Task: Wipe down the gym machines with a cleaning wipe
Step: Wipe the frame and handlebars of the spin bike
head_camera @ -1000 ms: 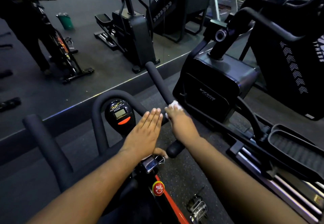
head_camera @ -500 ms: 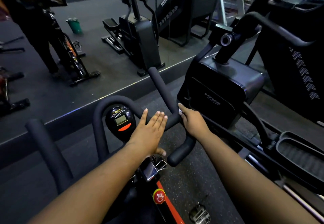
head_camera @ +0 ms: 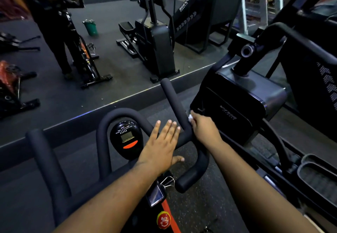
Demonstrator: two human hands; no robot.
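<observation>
Here the right hand [head_camera: 205,129] curls around the bike's right handlebar [head_camera: 175,105], a white wipe [head_camera: 190,117] peeking out at its fingertips against the bar, while the left hand [head_camera: 160,147] lies flat, fingers straight, on the crossbar.

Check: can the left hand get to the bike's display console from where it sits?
Probably yes. The left hand lies flat on the handlebar right beside the display console, with nothing between them.
</observation>
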